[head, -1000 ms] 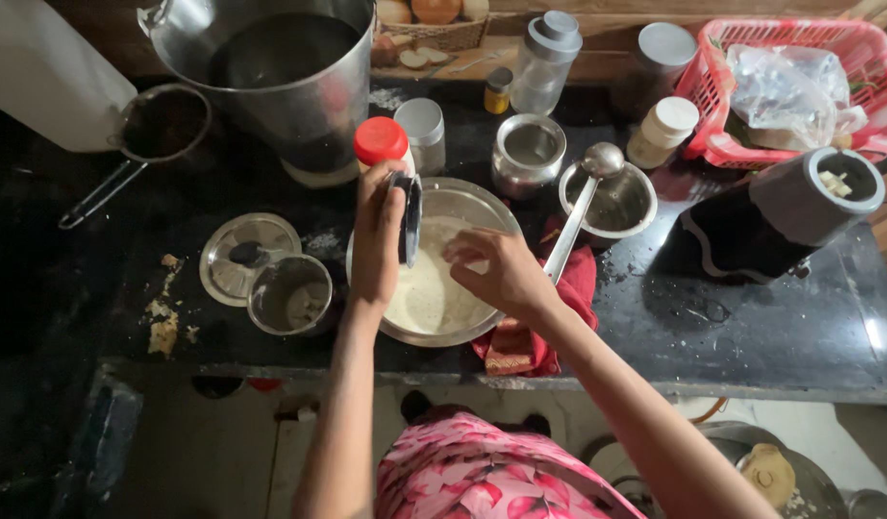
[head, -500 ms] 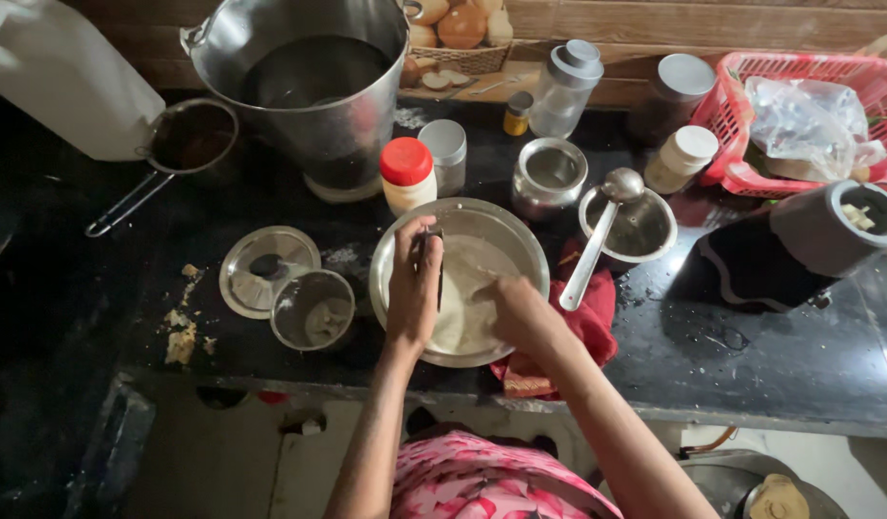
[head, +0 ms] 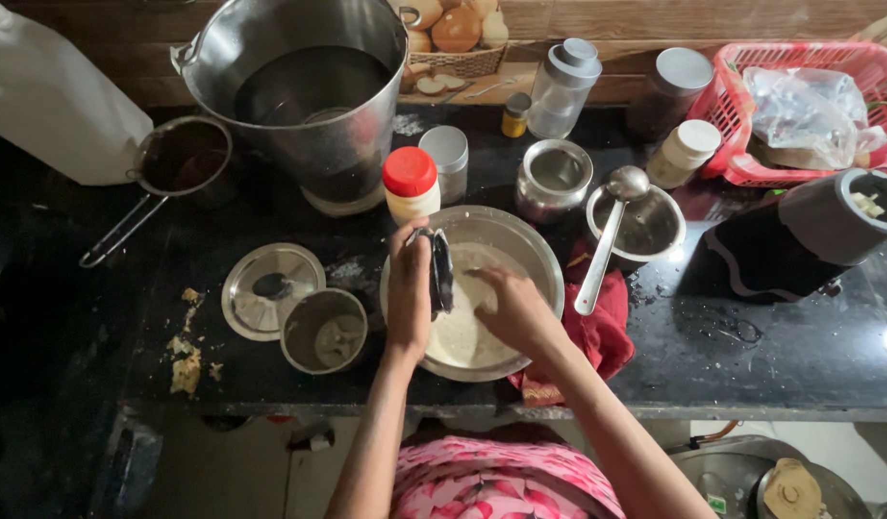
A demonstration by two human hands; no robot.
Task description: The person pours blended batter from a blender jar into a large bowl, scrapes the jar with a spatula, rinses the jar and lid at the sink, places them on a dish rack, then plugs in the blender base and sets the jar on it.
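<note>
We hold a small dark cup [head: 440,272] tipped on its side in our left hand [head: 409,293], fingers wrapped round it, just above the near-left rim of the steel bowl [head: 535,252]. Our right hand [head: 513,309] rests loosely curled in the pale batter [head: 455,332] inside the bowl. We judge it best to keep the cup over the bowl's middle, so nothing spills toward the red cloth [head: 602,332] beside the bowl.
</note>
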